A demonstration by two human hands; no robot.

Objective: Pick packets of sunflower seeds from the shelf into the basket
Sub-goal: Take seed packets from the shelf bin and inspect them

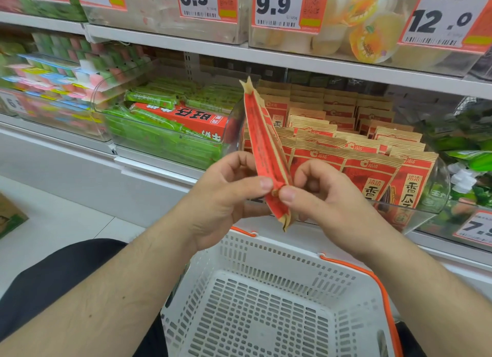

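Pinching from either side, the left hand (226,194) and right hand (322,197) hold one red-and-tan paper sunflower seed packet (265,154) by thumb and curled fingers, above the far rim of the white perforated plastic basket (266,298). Seen edge-on, the packet's face is hidden; its long axis stands nearly upright, top tilted left. Behind, matching packets fill the clear shelf bin (415,218).

White shelf (165,161) carries clear bins: sunflower seed packets (372,167) upright in rows (red-and-tan), green packets (159,135) adjacent left
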